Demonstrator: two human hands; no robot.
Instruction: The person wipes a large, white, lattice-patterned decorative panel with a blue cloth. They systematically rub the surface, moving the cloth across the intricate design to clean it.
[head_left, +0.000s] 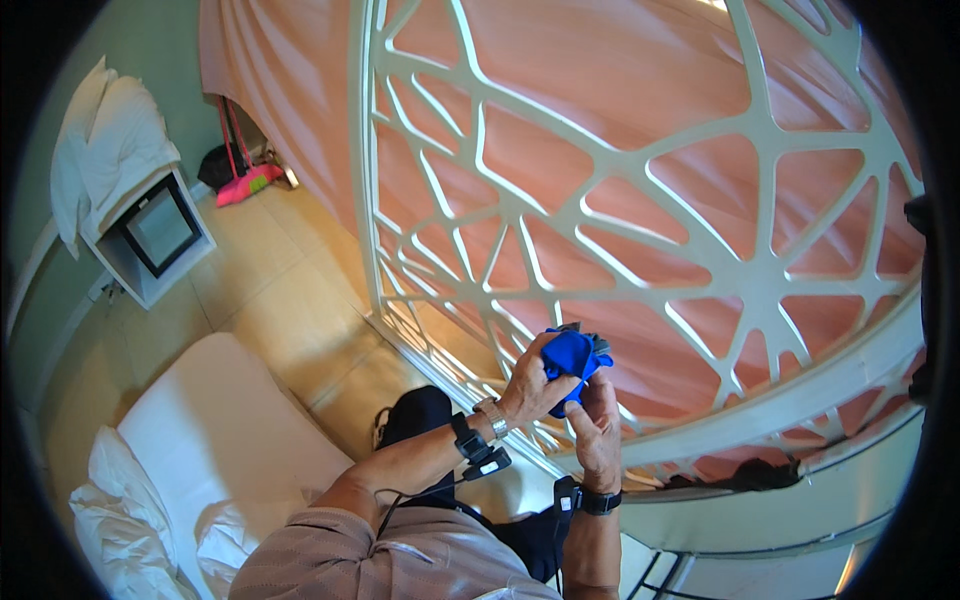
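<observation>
A bunched blue cloth (574, 354) is held up in front of my body, close to a white lattice partition (630, 161). My left hand (534, 384) grips the cloth from its left side, with the thumb laid across it. From below and to the right, my right hand (597, 424) pinches the cloth's lower part with thumb and fingers. Something dark grey (600, 345) pokes out at the top of the bundle; what it is cannot be made out. The fingers behind the cloth are partly hidden.
Pink curtain fabric (540, 45) hangs behind the partition. A mattress (225, 427) with crumpled white bedding (124, 517) lies at left. White bedding (120, 142) tops a small cabinet (146, 277). A pink broom (244, 187) stands near the wall on the tiled floor (292, 300).
</observation>
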